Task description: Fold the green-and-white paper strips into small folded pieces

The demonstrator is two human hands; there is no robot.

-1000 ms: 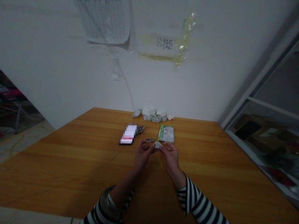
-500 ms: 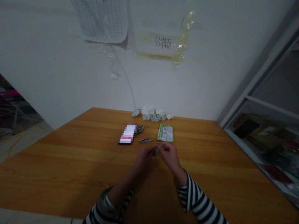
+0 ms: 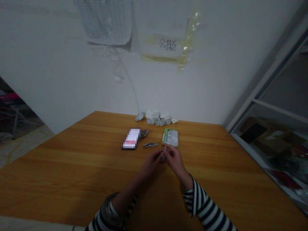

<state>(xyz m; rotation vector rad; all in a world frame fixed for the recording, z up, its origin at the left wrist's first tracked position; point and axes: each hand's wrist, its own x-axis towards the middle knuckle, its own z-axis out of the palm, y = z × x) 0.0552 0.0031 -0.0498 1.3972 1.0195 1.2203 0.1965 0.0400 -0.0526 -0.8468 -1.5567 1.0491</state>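
My left hand (image 3: 152,162) and my right hand (image 3: 173,158) meet over the middle of the wooden table (image 3: 72,166), fingers pinched together on a small folded piece of paper (image 3: 164,156) held edge-on between them. Just beyond my right hand lies a green and white printed sheet (image 3: 170,137). A small folded paper shape (image 3: 150,145) rests on the table just past my left hand.
A phone (image 3: 131,140) with a lit screen lies left of the folded shape, another folded bit (image 3: 144,132) beside it. A pile of folded papers (image 3: 157,118) sits against the white wall. A metal shelf (image 3: 271,128) stands at the right.
My hands have lowered slightly and drawn closer together, and the small paper has turned from face-on to edge-on between my fingers.
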